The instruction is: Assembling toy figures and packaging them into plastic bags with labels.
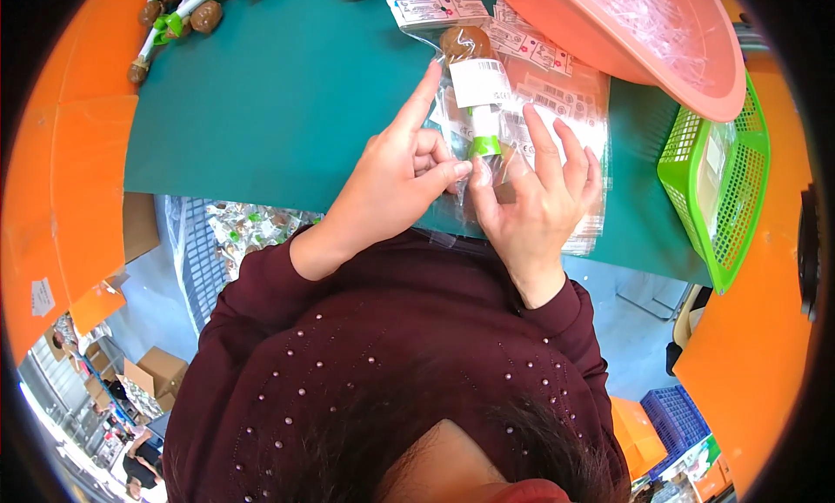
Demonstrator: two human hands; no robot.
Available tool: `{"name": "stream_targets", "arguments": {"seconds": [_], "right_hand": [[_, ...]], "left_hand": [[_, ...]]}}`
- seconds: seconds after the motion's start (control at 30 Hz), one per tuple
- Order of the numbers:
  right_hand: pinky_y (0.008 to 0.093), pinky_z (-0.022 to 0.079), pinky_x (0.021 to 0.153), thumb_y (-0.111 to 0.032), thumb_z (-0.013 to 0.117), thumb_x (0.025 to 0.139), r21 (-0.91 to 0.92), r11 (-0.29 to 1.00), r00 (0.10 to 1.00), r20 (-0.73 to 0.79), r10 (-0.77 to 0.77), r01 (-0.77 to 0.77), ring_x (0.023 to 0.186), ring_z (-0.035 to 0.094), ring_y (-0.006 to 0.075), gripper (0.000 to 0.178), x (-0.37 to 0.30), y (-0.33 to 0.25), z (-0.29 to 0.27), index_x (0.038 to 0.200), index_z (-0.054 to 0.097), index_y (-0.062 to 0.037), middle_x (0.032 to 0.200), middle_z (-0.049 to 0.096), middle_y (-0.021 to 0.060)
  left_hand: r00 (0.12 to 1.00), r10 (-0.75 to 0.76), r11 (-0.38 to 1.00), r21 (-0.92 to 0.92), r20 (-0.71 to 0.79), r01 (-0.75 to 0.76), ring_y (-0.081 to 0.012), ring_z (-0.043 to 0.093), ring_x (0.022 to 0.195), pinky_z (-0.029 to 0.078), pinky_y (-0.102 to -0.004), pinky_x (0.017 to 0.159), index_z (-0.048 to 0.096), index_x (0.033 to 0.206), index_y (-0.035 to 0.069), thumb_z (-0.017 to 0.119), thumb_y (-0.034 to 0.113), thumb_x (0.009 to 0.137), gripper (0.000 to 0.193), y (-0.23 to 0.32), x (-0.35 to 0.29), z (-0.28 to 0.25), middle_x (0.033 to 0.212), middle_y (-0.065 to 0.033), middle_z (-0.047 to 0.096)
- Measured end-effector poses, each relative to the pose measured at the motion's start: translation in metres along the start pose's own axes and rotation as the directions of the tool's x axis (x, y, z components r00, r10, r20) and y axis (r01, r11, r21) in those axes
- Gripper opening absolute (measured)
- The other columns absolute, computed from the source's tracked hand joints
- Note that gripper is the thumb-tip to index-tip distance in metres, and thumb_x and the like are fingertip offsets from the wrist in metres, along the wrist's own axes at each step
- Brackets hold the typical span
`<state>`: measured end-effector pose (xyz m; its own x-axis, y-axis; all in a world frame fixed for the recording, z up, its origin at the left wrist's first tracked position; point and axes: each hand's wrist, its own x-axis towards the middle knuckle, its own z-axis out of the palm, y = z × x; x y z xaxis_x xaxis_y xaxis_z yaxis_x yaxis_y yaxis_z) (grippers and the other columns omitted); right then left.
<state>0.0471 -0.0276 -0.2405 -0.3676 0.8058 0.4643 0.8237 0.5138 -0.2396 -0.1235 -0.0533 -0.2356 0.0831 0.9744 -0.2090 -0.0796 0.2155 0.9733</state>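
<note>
A clear plastic bag (445, 43) lies on the green mat, with a maraca-shaped piece inside: brown rounded head (467, 42), white label (479, 83) and green band (485, 146) on its white stem. My left hand (389, 177) is on the bag's left side, index finger stretched along its edge, thumb beside the stem's lower end and the other fingers curled in on the plastic. My right hand (537, 185) lies over the bag's right side with fingers spread and thumb near the green band. Under it rests a stack of flat clear bags (589, 146) with printed labels.
A pink basin (557, 24) holding clear shreds or bags stands at the far right, next to a green mesh basket (696, 168). More brown-headed pieces (205, 16) lie at the far left. Below the table edge, a blue crate (198, 259) holds several bagged pieces.
</note>
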Motion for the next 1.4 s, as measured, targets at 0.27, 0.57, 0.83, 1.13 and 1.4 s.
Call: {"name": "stream_targets", "arguments": {"seconds": [0.27,0.57,0.83,1.13,1.4], "right_hand": [[0.0455,0.036,0.099,-0.021,0.075,0.074,0.034,0.999,0.998,0.042,-0.044,0.043,0.120,0.051,0.0289,0.019,-0.002,-0.004,0.003,0.089,0.070,-0.0097,0.129,0.059,0.0072],[0.0342,0.047,0.072,-0.004,0.075,0.071,0.216,0.877,0.900,-0.031,-0.434,0.430,0.082,0.063,0.0218,0.031,0.011,0.065,-0.023,0.100,0.067,-0.0125,0.114,0.067,0.0056],[0.0329,0.047,0.074,-0.012,0.071,0.069,0.236,0.781,0.786,0.096,-0.611,0.579,0.084,0.062,0.0156,0.038,0.018,0.041,-0.006,0.106,0.069,-0.0181,0.119,0.065,0.0000],[0.0329,0.048,0.073,-0.009,0.070,0.068,0.285,0.774,0.781,0.116,-0.614,0.566,0.083,0.062,0.0160,0.034,0.020,0.041,-0.005,0.101,0.070,-0.0135,0.117,0.067,0.0017],[0.0323,0.052,0.069,-0.002,0.069,0.066,0.450,0.730,0.797,0.064,-0.601,0.514,0.075,0.063,0.0200,0.030,0.022,0.034,-0.002,0.095,0.070,-0.0052,0.107,0.068,0.0058]], "left_hand": [[0.986,0.166,0.858,0.488,0.028,-0.158,-0.0060,0.052,0.068,0.046,-0.0209,0.064,0.042,0.147,0.012,0.059,-0.005,0.088,0.063,0.000,-0.008,-0.009,0.078,-0.0016,0.055],[0.974,0.186,0.794,0.564,0.131,-0.227,-0.0123,0.045,0.065,0.043,-0.0256,0.063,0.052,0.140,0.014,0.056,-0.003,0.087,0.055,0.013,-0.013,-0.018,0.079,-0.0060,0.055],[0.949,0.273,0.702,0.643,0.155,-0.307,-0.0214,0.053,0.068,0.046,-0.0295,0.065,0.055,0.137,0.014,0.051,-0.004,0.086,0.054,0.011,-0.022,-0.029,0.086,-0.0100,0.060],[0.702,0.578,0.163,0.784,0.416,-0.599,-0.0193,0.061,0.079,0.051,-0.0310,0.065,0.065,0.096,0.013,0.065,0.007,0.074,0.022,-0.001,-0.007,-0.061,0.105,-0.0019,0.062],[0.475,0.611,0.072,0.553,0.634,-0.830,-0.0260,0.069,0.086,0.055,-0.0320,0.063,0.064,0.086,0.000,0.071,0.000,0.074,0.015,-0.005,0.007,-0.064,0.104,-0.0106,0.067]]}}
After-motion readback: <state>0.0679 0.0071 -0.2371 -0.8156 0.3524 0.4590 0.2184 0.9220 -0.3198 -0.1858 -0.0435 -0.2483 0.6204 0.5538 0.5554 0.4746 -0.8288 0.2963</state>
